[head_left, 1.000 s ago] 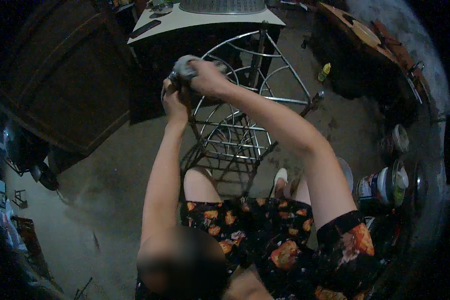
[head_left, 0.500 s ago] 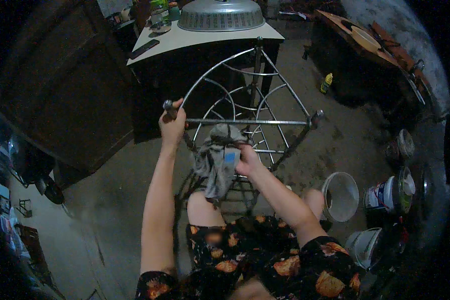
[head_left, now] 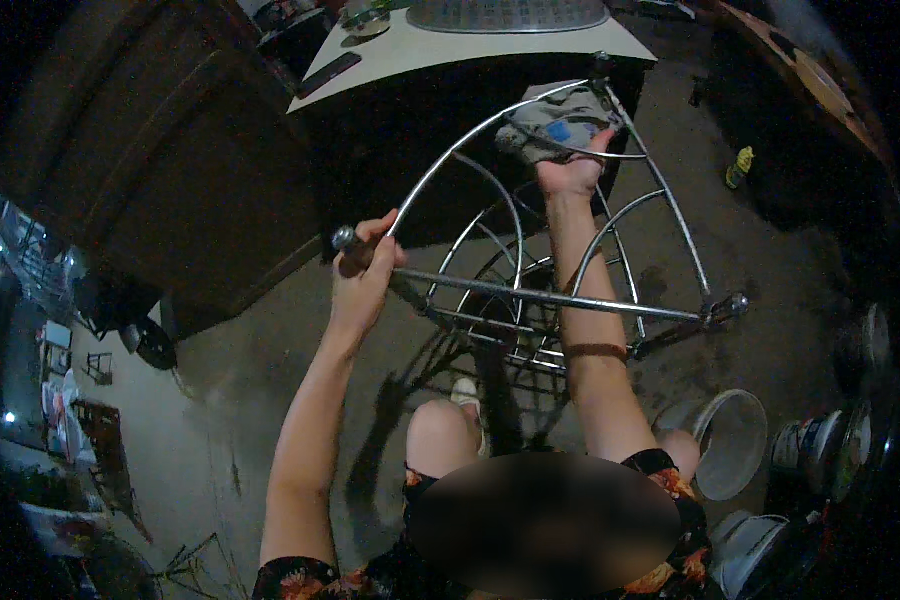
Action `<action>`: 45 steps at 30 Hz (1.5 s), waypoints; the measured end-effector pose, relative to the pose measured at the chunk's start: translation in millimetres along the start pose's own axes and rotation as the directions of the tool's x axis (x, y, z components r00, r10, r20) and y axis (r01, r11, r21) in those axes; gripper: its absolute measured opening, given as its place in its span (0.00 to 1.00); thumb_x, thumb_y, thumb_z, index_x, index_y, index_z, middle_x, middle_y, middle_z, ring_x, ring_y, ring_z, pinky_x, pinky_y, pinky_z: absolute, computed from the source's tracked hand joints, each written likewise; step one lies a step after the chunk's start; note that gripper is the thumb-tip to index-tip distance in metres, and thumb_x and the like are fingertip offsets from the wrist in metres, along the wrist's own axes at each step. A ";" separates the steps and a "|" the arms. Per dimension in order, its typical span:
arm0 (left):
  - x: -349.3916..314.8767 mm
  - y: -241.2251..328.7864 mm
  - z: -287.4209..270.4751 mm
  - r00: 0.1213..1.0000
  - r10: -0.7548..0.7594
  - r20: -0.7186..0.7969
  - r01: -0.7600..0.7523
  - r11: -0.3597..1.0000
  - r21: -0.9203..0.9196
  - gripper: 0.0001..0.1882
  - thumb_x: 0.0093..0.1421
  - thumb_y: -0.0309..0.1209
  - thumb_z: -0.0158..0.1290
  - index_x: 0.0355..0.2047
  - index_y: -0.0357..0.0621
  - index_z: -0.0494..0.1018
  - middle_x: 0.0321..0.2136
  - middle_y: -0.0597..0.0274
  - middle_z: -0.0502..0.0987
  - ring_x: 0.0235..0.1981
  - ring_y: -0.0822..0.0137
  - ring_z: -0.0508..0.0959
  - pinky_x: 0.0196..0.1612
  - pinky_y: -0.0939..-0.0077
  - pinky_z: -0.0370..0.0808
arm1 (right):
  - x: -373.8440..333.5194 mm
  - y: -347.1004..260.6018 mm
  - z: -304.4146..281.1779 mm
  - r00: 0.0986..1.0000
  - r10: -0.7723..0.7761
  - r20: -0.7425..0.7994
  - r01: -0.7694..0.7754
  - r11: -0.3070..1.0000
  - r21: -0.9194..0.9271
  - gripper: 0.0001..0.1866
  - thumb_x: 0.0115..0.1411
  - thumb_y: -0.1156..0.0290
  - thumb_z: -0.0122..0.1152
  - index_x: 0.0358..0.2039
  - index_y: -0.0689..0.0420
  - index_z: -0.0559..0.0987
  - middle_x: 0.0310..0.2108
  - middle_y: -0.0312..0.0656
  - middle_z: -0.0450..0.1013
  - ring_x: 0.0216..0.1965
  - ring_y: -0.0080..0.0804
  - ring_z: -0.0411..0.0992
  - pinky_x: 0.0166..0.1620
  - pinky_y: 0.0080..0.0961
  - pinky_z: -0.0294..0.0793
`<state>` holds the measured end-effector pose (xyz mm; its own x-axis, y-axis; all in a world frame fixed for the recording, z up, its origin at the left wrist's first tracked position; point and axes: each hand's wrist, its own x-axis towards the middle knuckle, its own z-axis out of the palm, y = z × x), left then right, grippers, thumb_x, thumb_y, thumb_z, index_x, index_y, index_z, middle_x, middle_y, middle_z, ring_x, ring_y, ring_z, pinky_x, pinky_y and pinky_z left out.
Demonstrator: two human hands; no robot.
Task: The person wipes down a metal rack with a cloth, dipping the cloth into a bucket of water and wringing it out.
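From my remote view, the right hand (head_left: pixel 573 178) has carried the crumpled grey cloth (head_left: pixel 545 105) from the near bar to the metal rack's (head_left: pixel 530 291) far corner since 0.5 s ago; its partly hidden fingers clutch the fabric. The left hand's (head_left: pixel 363 285) fingers still curl around 1 near corner. Shiny, slim rods form curved arcs inside a rounded triangle.

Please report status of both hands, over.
Left hand gripping left corner of triangular silvery metal rack. Right hand holding crumpled grey cloth near far corner. Front bar crosses right forearm.
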<state>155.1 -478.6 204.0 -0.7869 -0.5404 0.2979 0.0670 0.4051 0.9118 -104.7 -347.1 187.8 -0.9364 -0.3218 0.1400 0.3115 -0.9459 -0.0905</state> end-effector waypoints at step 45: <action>5.1 -20.9 0.6 0.976 0.082 -0.200 -0.074 0.996 0.048 0.13 0.61 0.32 0.45 0.44 0.41 0.69 0.34 0.62 0.73 0.33 0.72 0.72 0.38 0.77 0.68 | -175.8 44.5 -52.6 0.801 0.510 -0.314 -0.591 0.758 -0.276 0.11 0.60 0.67 0.47 0.39 0.59 0.73 0.32 0.43 0.71 0.28 0.33 0.70 0.33 0.27 0.73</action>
<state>149.4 -489.4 186.3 -0.6402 -0.6417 0.4223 0.0955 0.4790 0.8726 65.3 -330.4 107.3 -0.6414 -0.7274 -0.2438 0.7452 -0.5153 -0.4233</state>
